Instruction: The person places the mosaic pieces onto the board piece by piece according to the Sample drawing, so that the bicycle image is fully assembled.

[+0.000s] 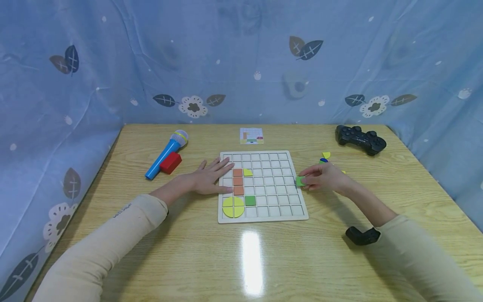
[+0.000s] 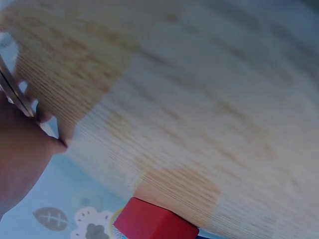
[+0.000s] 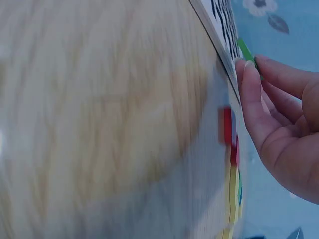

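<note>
A white grid board (image 1: 264, 213) lies on the table. My left hand (image 1: 209, 178) rests with spread fingers on its left edge. Between thumb and fingers, my right hand (image 1: 323, 178) pinches a green square tile (image 1: 299, 181) at the board's right edge; the right wrist view shows this green tile (image 3: 245, 50) edge-on. On the board sit several orange square tiles (image 1: 238, 181) in a column, a yellow quarter-circle tile (image 1: 247, 172) beside the top one, a circle of yellow quarter tiles (image 1: 228, 202) at lower left, and a green tile (image 1: 250, 201) right of it.
Behind the board lies a small pattern card (image 1: 251, 136). A toy microphone (image 1: 164, 156) and a red block (image 1: 171, 163) are at left. Loose pieces, including a yellow one (image 1: 326, 155), lie beyond my right hand. A black game controller (image 1: 360, 139) is at back right.
</note>
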The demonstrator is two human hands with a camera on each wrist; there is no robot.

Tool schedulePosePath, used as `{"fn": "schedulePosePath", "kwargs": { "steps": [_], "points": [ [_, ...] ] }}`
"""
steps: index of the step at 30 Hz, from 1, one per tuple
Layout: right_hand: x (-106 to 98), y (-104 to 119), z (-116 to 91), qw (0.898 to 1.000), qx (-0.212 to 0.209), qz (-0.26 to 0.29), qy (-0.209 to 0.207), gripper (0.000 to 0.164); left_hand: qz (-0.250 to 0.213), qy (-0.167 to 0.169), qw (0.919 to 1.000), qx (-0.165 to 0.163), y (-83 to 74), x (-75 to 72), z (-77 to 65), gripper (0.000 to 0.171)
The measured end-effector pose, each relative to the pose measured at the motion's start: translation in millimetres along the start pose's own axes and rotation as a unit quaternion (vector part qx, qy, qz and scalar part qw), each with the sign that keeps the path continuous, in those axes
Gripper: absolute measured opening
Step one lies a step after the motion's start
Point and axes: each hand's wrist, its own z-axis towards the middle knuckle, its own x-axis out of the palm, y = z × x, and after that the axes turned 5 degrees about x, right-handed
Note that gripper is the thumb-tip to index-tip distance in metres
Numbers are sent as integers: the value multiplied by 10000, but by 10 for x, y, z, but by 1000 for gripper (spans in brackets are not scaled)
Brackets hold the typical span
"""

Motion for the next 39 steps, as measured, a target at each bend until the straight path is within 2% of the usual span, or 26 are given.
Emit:
{"fn": "schedulePosePath", "kwargs": {
  "steps": [5,14,19,22,31,39],
  "points": [
    [181,72,28,9989,-14,305,362,36,-34,-13,10000,1,-7,-7,-4,89],
    [479,180,83,9970,9,238,739,31,-46,-20,10000,-32,-3,4,0,90],
    [653,270,91,9968,74,326,728,28,-43,-28,10000,-39,2,7,9,90],
    [743,300,107,9974,50,200,685,25,-39,-18,10000,-49,4,6,10,90],
    [901,348,143,9967,-259,-67,761,20,-41,5,10000,-7,14,0,12,90],
    [962,369,174,9934,-589,-887,435,15,-64,-7,10000,14,16,-2,3,90]
  ]
}}
